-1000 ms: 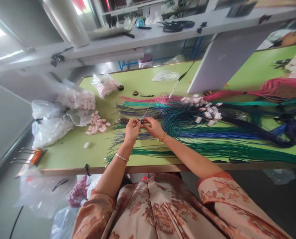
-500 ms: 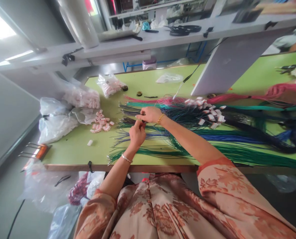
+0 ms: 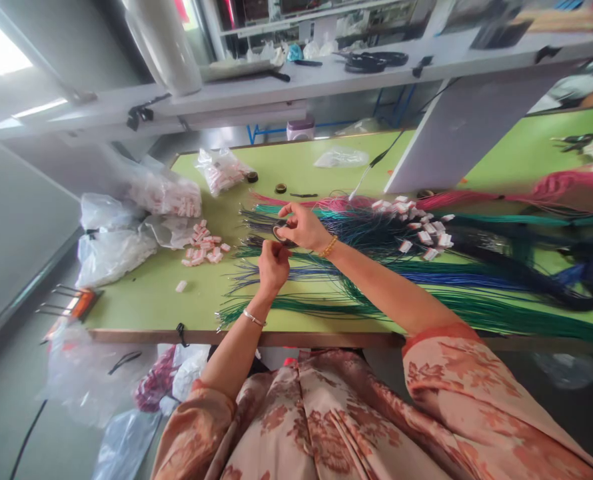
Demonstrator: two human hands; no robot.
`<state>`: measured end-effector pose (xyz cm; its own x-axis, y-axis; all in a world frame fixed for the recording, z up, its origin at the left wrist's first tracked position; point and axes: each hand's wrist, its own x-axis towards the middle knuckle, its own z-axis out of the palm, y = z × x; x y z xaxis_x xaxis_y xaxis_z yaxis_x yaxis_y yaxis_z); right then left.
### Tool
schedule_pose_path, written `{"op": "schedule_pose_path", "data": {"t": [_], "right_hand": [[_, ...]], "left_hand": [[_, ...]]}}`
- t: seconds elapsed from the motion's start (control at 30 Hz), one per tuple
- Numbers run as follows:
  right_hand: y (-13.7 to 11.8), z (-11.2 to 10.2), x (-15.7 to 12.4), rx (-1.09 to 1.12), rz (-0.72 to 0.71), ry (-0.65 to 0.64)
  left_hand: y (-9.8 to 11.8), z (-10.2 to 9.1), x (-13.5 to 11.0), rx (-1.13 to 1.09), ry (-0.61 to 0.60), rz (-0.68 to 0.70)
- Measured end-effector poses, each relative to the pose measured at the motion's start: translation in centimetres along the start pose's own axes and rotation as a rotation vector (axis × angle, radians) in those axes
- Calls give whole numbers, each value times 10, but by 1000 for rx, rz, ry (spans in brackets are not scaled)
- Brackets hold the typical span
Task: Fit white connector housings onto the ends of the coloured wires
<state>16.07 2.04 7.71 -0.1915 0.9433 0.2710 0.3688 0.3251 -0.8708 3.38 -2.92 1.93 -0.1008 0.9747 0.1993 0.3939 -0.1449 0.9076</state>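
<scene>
Over the dark wire bundles point(image 3: 257, 241), my two hands work close together. A short dark wire loop point(image 3: 277, 233) curves between them. My left hand point(image 3: 275, 265) is closed, thumb and forefinger pinched on the wire; its tip is hidden. Just above and to the right, my right hand point(image 3: 304, 228) has its thumb against the wire, with the forefinger raised and curled. Blue wires point(image 3: 301, 271) and green wires point(image 3: 276, 308) lie nearer me, their metal-tipped ends pointing left. White connector housings point(image 3: 426, 233) cluster on wires right of my hands.
Loose connector housings point(image 3: 204, 247) lie at the left, with a single white housing point(image 3: 181, 286) nearer me. Filled plastic bags point(image 3: 109, 250) stand behind them. Tape rolls point(image 3: 280, 188) sit at the back. A shelf panel point(image 3: 471, 127) rises from the table; pink wires point(image 3: 551, 183) run right.
My right hand has lifted slightly and opened from the left hand, its forefinger now raised. The dark loop shows between the hands. My left hand has barely moved.
</scene>
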Motion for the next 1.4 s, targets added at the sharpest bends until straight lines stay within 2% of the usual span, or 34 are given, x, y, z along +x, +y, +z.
{"op": "schedule_pose_path", "data": {"t": [0.23, 0.4, 0.47, 0.67, 0.77, 0.93, 1.03, 1.17, 1.3, 1.4], "right_hand": [[9, 6, -41, 337, 68, 49], [27, 15, -61, 332, 232, 95], [31, 16, -61, 287, 259, 74], [35, 23, -54, 337, 285, -15], [37, 26, -52, 360, 304, -36], [39, 29, -54, 328, 307, -17], [40, 33, -58, 261, 309, 3], [41, 34, -58, 112, 305, 56], [31, 21, -64, 54, 300, 58], [6, 19, -86, 110, 284, -104]], "left_hand": [[4, -5, 16, -179, -169, -166], [7, -9, 25, -396, -257, -309], [7, -8, 26, -412, -246, -323], [4, -1, 25, -347, -150, -314], [1, 2, 24, -269, -97, -247], [0, 0, 20, 96, -38, -77], [1, -1, 20, 240, -46, -42], [2, 3, 22, 269, -74, -46], [1, 11, 25, 238, -97, -58], [-4, 15, 32, 238, -80, -72]]}}
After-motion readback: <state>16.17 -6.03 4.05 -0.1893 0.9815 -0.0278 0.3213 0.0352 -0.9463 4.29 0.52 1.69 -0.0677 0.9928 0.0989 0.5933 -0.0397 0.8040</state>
